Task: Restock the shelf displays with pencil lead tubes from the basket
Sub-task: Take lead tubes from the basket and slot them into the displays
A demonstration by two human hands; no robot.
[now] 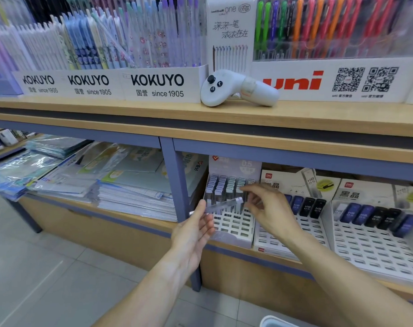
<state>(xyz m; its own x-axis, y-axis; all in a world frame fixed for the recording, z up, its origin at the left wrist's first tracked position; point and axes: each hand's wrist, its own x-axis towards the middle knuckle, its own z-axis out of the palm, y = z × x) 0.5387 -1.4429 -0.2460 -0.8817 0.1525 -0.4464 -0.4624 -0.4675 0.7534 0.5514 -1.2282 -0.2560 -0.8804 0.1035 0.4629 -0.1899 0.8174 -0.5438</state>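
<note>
Head view, angled down, close to shelf (pixel 224 119)

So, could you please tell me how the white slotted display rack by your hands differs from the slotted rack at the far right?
The rack by the hands holds pale-capped tubes in several back rows; the far-right rack holds a single back row of dark blue and black tubes. The first is narrower, with squarer openings; the second is wider, with slimmer slots. Both are white, slope forward, and have empty front rows.
</note>
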